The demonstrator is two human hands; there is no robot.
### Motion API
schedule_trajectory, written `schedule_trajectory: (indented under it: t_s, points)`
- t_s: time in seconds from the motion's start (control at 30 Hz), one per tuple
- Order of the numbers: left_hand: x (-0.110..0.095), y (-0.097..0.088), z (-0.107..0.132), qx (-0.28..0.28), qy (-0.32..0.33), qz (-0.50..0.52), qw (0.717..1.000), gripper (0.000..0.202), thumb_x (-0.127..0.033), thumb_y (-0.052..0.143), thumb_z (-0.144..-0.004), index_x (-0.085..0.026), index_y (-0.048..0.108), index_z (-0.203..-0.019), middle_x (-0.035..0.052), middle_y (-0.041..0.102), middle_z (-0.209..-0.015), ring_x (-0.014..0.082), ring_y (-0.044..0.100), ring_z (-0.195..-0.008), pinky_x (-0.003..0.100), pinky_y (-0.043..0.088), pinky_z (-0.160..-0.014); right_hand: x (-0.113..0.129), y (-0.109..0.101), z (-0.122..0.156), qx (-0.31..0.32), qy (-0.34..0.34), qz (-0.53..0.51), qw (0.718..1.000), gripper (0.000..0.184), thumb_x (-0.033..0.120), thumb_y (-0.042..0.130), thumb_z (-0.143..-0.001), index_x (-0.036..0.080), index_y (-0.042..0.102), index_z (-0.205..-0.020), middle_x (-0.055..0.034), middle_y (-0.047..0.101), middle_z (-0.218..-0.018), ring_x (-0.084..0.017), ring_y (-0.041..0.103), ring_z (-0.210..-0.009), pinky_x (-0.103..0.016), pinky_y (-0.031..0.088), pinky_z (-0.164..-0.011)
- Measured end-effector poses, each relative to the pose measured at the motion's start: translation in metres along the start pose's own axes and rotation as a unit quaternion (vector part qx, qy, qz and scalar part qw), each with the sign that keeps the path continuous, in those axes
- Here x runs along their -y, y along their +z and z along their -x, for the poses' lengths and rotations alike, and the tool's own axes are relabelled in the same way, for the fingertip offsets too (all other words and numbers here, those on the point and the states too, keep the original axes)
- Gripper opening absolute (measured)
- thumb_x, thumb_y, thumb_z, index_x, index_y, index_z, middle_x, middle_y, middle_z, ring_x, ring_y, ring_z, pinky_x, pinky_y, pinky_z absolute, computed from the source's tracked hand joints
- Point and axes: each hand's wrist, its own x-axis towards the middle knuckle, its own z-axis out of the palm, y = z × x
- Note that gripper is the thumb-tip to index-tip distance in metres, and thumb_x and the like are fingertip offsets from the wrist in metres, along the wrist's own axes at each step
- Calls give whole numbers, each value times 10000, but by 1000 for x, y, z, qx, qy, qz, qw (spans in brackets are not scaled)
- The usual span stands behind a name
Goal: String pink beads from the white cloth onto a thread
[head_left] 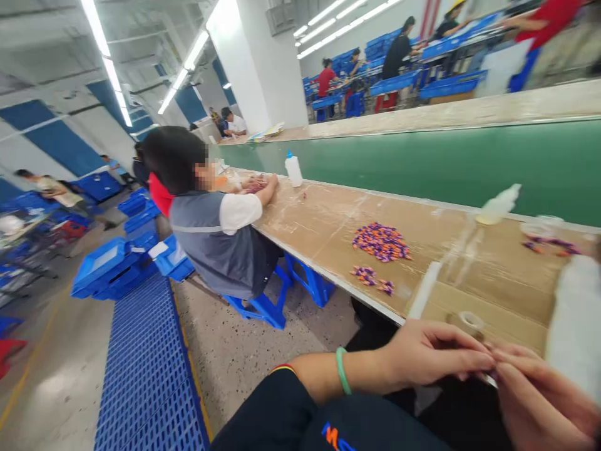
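My left hand [436, 354], with a green bangle on its wrist, is closed in a pinch at the table's near edge. Its fingertips meet those of my right hand [544, 394], also pinched. A tiny purplish piece shows between them, mostly covered by the fingers, so its kind cannot be made out. Beyond my left hand lies a heap of small purple and orange pieces [381, 242] on the brown table top. A smaller cluster of the same pieces [370, 279] is nearer the edge. Just behind my fingers sits a roll of tape [471, 322].
A co-worker in a grey vest [206, 244] sits at the same table to the left. A white bottle with a blue cap [293, 170] stands by the green partition [375, 166]. Far right are a pale translucent bottle [498, 205] and more pieces [551, 245]. Blue crates [106, 263] line the floor.
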Motion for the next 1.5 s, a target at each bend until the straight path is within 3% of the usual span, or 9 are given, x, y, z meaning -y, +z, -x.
schedule_trajectory:
  t_s: [0.1, 0.23, 0.33, 0.57, 0.83, 1.07, 1.23, 1.37, 1.5]
  points:
    - [-4, 3, 3, -23, 39, -58, 997, 458, -592, 735, -693, -140, 662, -716, 30, 606, -646, 119, 522, -584, 260, 430, -563, 15, 8, 5, -53, 72, -85, 992, 204, 528, 746, -825, 346, 688, -755, -83, 575, -936, -272, 606, -887, -497, 494, -796]
    - [-16, 4, 7, -69, 105, -188, 974, 261, -399, 677, -757, -167, 636, -643, 17, 611, -614, 124, 517, -585, 262, 439, -598, 30, 11, 1, -42, 22, -56, 997, 198, 447, 737, -870, 269, 679, -803, -37, 599, -890, -207, 594, -860, -348, 510, -755]
    - [-24, 3, 7, -54, 83, -171, 980, 249, -348, 642, -783, -171, 600, -613, 2, 594, -586, 113, 507, -557, 239, 430, -572, 41, 1, -6, -21, 12, -12, 1000, 113, 353, 644, -917, 240, 647, -922, -25, 633, -864, -185, 607, -807, -316, 515, -738]
    - [-35, 4, 7, -24, 73, -173, 982, 226, -313, 663, -770, -168, 597, -610, -11, 580, -565, 102, 494, -533, 219, 418, -542, 68, -17, -21, 79, -59, 182, 978, 100, 206, 545, -851, 203, 572, -754, 8, 597, -681, -133, 509, -622, -260, 431, -601]
    - [-36, 3, 5, -6, 54, -200, 978, 210, -313, 691, -739, -167, 613, -610, -4, 609, -570, 103, 514, -532, 214, 429, -529, 66, -21, -22, 117, -50, 213, 969, 100, 174, 537, -814, 207, 529, -720, 14, 573, -648, -125, 494, -591, -241, 407, -560]
    - [-36, -3, 6, -1, 13, -126, 992, 310, -457, 754, -775, -165, 663, -727, -8, 629, -580, 79, 497, -466, 202, 439, -480, 73, -27, -25, 176, -4, 134, 975, 159, 256, 482, -938, 207, 505, -788, 8, 566, -684, -135, 509, -622, -257, 424, -584]
    - [-32, -10, 6, -14, 2, -80, 997, 328, -451, 832, -700, -157, 698, -761, 0, 673, -593, 84, 552, -448, 204, 486, -466, 73, -33, -28, 190, -32, 162, 968, 170, 251, 445, -977, 210, 488, -817, 4, 555, -715, -136, 503, -637, -258, 421, -601]
    - [-28, -18, 5, -33, -20, -79, 996, 319, -418, 872, -648, -159, 721, -759, 23, 720, -642, 109, 621, -487, 223, 546, -496, 57, -46, -50, 168, -79, 296, 937, 154, 220, 445, -951, 216, 459, -798, -3, 543, -711, -147, 484, -629, -267, 383, -605]
    - [-23, -25, 1, -40, -48, -77, 995, 321, -400, 890, -612, -155, 724, -735, 28, 735, -657, 125, 657, -508, 227, 571, -504, 32, -53, -84, 244, -75, 487, 835, 145, 166, 436, -925, 204, 473, -790, -38, 571, -734, -175, 509, -660, -287, 363, -631]
